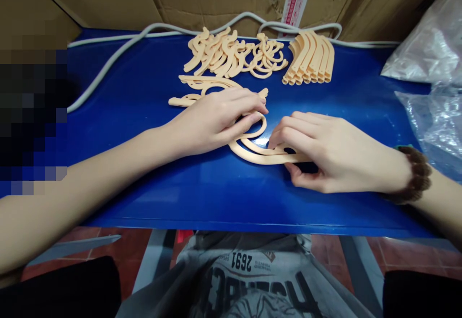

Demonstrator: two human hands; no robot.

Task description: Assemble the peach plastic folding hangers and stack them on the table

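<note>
Peach-coloured curved plastic piece (252,153) lies at frame centre. I see my right hand (325,152) pinching its right end between curled fingers and thumb, while my left hand (216,120) holds its looped end, fingers close together. Its long axis runs left to right, with the loop toward upper left. On the blue tabletop (144,116), loose matching pieces (231,56) lie at upper centre.

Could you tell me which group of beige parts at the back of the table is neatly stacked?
The back-right group: its curved strips lie lined up side by side, while the pile to its left is tangled.
</note>
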